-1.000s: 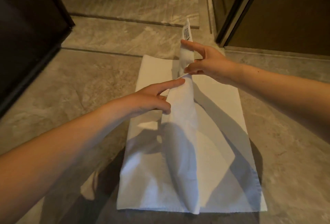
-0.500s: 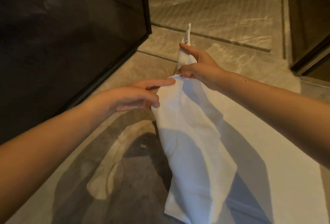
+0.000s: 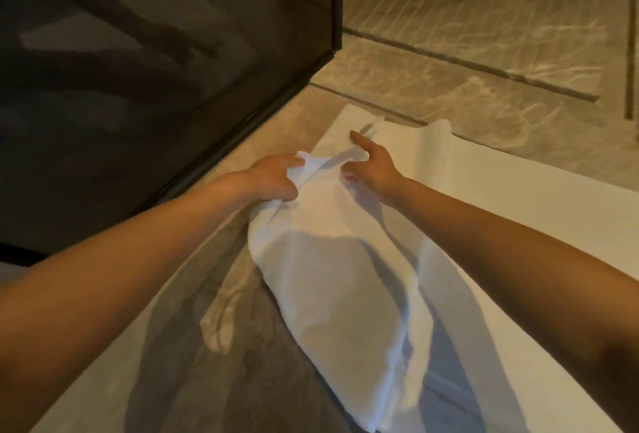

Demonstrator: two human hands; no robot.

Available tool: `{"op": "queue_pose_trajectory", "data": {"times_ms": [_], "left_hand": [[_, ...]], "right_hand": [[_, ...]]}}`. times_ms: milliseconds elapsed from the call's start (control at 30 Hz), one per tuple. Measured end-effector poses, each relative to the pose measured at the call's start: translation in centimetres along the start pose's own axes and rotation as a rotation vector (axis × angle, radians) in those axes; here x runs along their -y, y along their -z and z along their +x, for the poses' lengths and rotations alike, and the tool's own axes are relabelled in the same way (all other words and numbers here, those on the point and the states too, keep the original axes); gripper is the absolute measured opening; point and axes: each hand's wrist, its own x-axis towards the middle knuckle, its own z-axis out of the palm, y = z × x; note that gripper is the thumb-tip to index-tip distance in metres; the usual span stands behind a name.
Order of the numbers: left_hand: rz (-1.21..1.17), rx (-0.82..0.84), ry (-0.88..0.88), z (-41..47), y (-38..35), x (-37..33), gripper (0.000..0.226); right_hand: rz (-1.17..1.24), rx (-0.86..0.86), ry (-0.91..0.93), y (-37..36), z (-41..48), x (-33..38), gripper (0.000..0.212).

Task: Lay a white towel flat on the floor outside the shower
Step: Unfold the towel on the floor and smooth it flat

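Covering the tiled floor (image 3: 466,63) beside the dark glass shower panel (image 3: 155,69), the white towel (image 3: 345,277) lies partly flat — its near-left portion bunched. Left hand (image 3: 273,178) grips that fold; right hand (image 3: 371,166) — released, fingers spread on the towel.

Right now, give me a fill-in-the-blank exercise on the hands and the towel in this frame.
1. The left hand grips a bunched fold of the ____ towel.
2. The right hand is ____, fingers spread over the cloth.
3. The dark glass panel stands on the person's ____ side.
4. The towel lies on a tiled ____.

Missing words: white; open; left; floor
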Motion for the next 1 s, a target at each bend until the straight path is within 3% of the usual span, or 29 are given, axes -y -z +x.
{"op": "queue_pose_trajectory", "data": {"times_ms": [100,167,267,333,533,667,1000], "left_hand": [[0.22,-0.015,0.03,1.2,-0.6,1.4,0.08],[0.413,-0.122,0.003,0.9,-1.3,1.5,0.083],[0.703,-0.406,-0.36,0.5,-3.5,0.1,0.076],[0.763,-0.433,-0.587,0.6,-5.8,-1.5,0.068],[0.589,-0.227,-0.521,2.9,-13.2,-4.6,0.058],[0.562,-0.299,-0.554,4.3,-13.9,-4.1,0.055],[0.527,-0.377,-0.621,4.4,-14.2,-3.8,0.056]], "right_hand": [[-0.281,-0.002,0.167,1.6,-0.7,-1.5,0.059],[-0.458,-0.046,0.204,3.4,-1.7,-3.0,0.053],[-0.816,-0.153,0.268,6.1,-4.0,-5.8,0.051],[-0.944,-0.228,0.299,7.5,-5.0,-7.0,0.053],[-0.825,-0.342,0.055,9.2,-6.3,-9.8,0.055],[-0.978,-0.307,0.048,10.5,-6.9,-11.4,0.057],[-1.063,-0.24,0.039,16.7,-9.3,-13.8,0.063]]}}
